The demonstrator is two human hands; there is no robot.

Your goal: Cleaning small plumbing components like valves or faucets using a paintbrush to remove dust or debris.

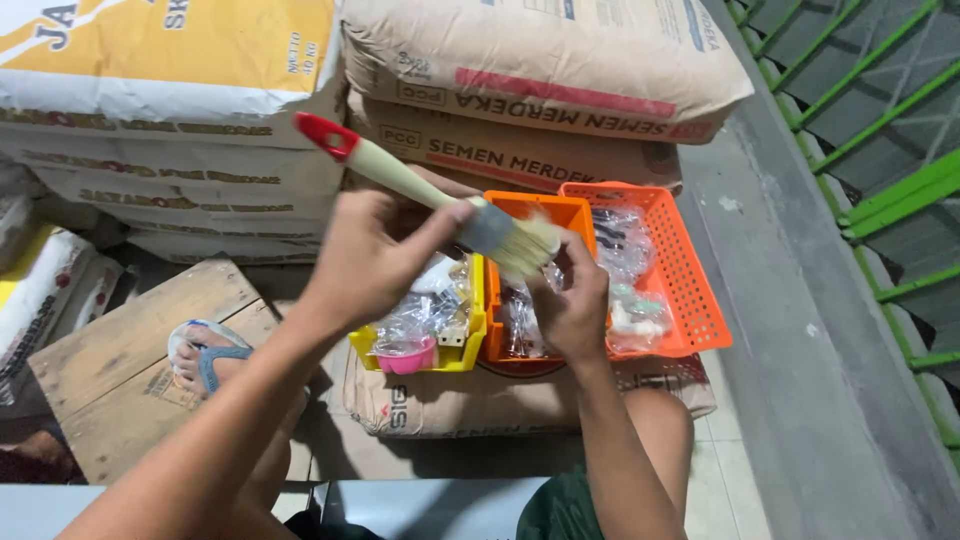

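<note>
1. Head view, background: stacked sacks fill the top, white-and-yellow ones (170, 70) on the left, brown paper ones (540, 60) in the middle. Grey concrete floor strip (800, 330) runs down the right, green metal railing (880, 110) beyond it.
2. Head view, surface: another brown sack (450, 405) lies flat and carries three bins. Wooden pallet (110, 350) to its left, with a foot in a blue sandal (205, 355) on it.
3. Bins, side by side and touching: yellow bin (465, 345) with clear bags and a pink cup (405, 357); orange bin (545, 215) in the middle; orange mesh basket (680, 270) on the right, holding clear bagged parts.
4. Left hand (375, 255): closed on the paintbrush (430, 185), gripping the cream handle near the metal ferrule. Red handle tip points up-left, bristles point right.
5. Right hand (572, 305): held over the orange bin, fingers pinching the bristle tips. Brush sits above the yellow/orange bin boundary, clear of both.
</note>
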